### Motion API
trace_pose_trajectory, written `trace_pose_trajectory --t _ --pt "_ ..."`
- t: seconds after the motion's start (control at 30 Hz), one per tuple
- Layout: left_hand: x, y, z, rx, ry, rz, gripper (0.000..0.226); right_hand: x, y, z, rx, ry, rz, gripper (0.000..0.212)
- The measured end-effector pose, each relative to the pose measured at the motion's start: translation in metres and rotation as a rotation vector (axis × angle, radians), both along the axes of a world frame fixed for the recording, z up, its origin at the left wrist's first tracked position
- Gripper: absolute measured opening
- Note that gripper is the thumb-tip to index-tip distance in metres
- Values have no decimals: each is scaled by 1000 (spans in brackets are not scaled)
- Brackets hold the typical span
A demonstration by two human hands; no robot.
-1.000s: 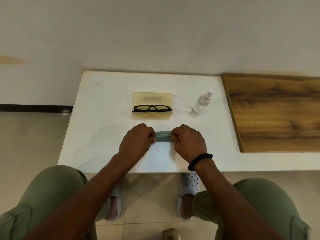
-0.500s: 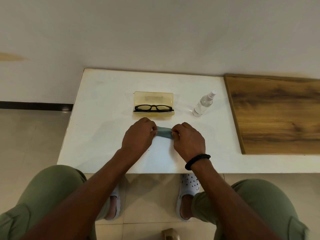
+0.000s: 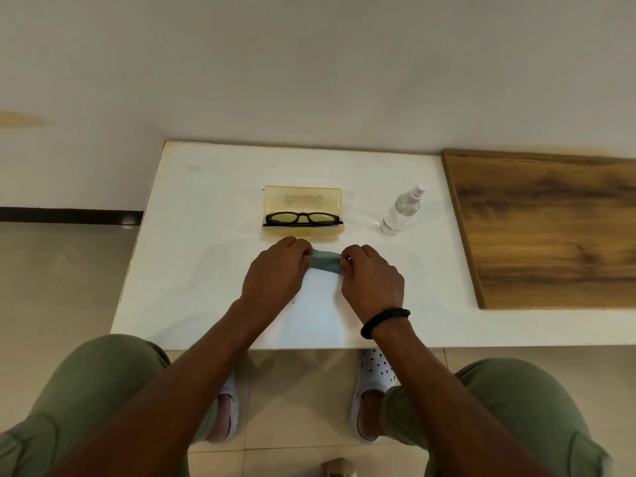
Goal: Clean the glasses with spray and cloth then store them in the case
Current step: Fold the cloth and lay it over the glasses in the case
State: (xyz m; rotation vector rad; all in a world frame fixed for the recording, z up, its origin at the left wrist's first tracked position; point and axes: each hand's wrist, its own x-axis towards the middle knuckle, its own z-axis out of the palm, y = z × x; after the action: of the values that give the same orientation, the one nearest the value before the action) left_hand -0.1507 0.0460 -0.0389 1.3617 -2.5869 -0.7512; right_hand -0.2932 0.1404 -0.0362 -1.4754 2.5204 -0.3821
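Both the left hand [image 3: 275, 270] and the right hand [image 3: 370, 278] pinch the soft, limp cloth [image 3: 325, 261] by its ends near the worktop's [image 3: 206, 270] middle, while the fragile glasses [image 3: 303, 218] (best lifted by the frame) lie in the open case [image 3: 303, 201].

On the counter [image 3: 192, 270] we have the open glasses case [image 3: 303, 211] near the middle, nearer the back edge than the front. The glasses [image 3: 303, 218] lie in it. The spray bottle [image 3: 402, 211] stands to its right, apart from it. Before the case, toward the front edge, our left hand [image 3: 275, 271] and right hand [image 3: 371, 278] share the cleaning cloth [image 3: 325, 261] between them. A wooden board [image 3: 550, 232] lies at the counter's right end.
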Motion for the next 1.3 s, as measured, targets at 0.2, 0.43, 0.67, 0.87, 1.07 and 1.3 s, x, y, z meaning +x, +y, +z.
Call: trace_pose_trajectory --t 0.2,0.43,0.67,0.87,1.07,1.3 --pt "0 4 2 -20 40 69 42 -1 1 -1 -12 -43 -51 39" --pt "1 3 -1 -42 71 78 31 -1 2 -3 -169 -5 42 29" --pt "2 4 -7 8 56 64 36 2 4 -16 -125 109 120 26" --pt "2 2 -6 11 26 54 42 -3 1 -15 -146 -62 30 35" --pt "-1 0 -8 13 10 34 37 -4 -4 -16 -100 -83 14 27" --pt "-3 3 -13 52 124 86 20 -5 -10 -12 -72 -241 -52 14"
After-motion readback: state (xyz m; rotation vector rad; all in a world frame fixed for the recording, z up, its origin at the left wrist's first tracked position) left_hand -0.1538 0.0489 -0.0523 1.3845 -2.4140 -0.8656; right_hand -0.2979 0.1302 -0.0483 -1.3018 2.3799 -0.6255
